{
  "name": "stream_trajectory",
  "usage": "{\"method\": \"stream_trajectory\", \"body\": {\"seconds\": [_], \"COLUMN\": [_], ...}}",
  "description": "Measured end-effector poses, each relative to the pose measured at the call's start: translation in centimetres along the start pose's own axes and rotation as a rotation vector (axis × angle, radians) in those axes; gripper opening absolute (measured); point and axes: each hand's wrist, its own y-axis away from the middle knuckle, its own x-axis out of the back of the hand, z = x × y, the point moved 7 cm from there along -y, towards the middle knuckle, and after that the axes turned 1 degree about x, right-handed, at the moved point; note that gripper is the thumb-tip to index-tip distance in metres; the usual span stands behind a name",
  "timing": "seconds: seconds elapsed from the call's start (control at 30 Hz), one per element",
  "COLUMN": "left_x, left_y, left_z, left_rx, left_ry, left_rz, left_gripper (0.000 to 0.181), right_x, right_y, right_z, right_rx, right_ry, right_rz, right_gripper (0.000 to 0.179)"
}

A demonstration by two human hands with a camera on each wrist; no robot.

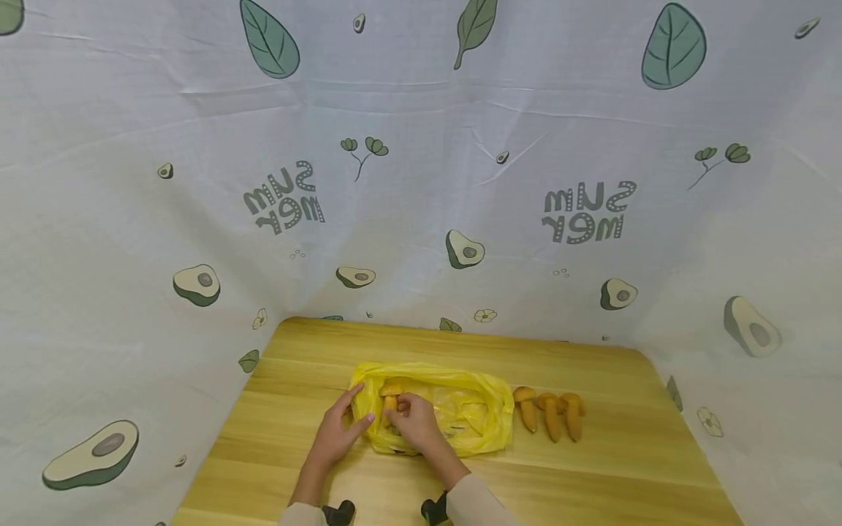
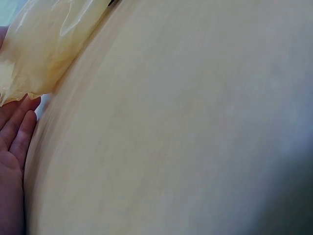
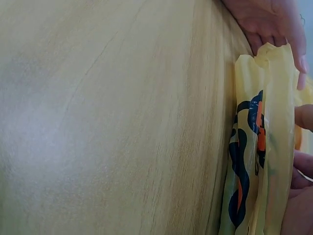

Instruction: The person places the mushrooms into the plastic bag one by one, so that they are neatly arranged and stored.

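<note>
"Mushroom (image 1: 391,389), where?"
"Inside the bag (image 1: 506,413), near its left end; right hand (image 1: 418,424) pinches it, left hand (image 1: 335,434) rests spread against the bag."
"Handling?"
"Gently, I'd judge, guiding it clear of the edges."

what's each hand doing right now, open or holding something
Left hand: open, fingers spread, touching the yellow bag.
Right hand: pinching an orange mushroom inside the bag.
</note>
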Motion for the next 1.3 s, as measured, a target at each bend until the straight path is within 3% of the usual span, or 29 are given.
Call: {"method": "stream_trajectory", "body": {"seconds": [0.27, 0.57, 0.67, 1.13, 1.3], "left_x": [0.1, -0.1, 0.0, 0.1, 0.0], "left_y": [0.1, 0.0, 0.1, 0.4, 0.3], "left_z": [0.3, 0.4, 0.6, 0.0, 0.0], "left_rx": [-0.029, 0.019, 0.004, -0.007, -0.009], "left_ry": [-0.008, 0.027, 0.027, 0.021, 0.021], "left_rz": [0.023, 0.003, 0.003, 0.015, 0.012], "left_gripper": [0.068, 0.07, 0.07, 0.069, 0.069], "right_x": [0.6, 2.5, 3.3, 6.6, 8.4], "right_y": [0.0, 0.6, 0.9, 3.0, 3.5], "right_z": [0.4, 1.0, 1.0, 0.9, 1.3], "right_rx": [0.001, 0.007, 0.028, 0.121, 0.109], "right_ry": [0.002, 0.001, -0.021, 0.021, 0.04], "right_rz": [0.049, 0.103, 0.102, 0.119, 0.127], "right_gripper": [0.033, 0.022, 0.02, 0.023, 0.025]}}
